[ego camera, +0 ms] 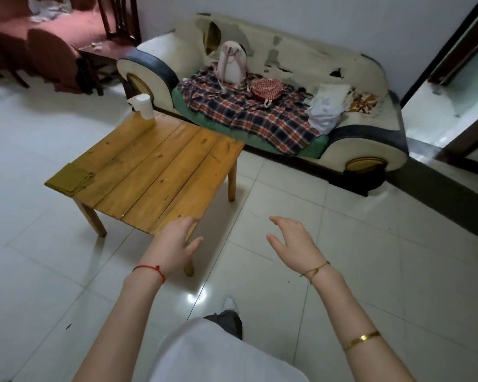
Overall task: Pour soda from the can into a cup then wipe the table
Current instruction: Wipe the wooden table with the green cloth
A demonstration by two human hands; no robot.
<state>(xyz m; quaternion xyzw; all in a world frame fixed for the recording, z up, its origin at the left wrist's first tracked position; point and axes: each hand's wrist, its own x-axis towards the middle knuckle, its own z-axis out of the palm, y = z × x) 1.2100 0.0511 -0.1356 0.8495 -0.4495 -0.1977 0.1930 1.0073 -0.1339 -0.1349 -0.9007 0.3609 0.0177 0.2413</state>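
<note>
1. I read this as the approach: my left hand (174, 244) and right hand (293, 241) hover loose and empty, short of the table (160, 172).
2. White cup (144, 106) on the far corner, folded cloth (71, 179) on the left edge; no can visible.
3. Next, find the can.
4. No legible writing.

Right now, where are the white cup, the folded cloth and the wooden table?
white cup (145, 107): head view, middle of its side wall.
folded cloth (70, 179): head view, centre of its top face.
wooden table (160, 172): head view, bare planks mid-top.
</note>
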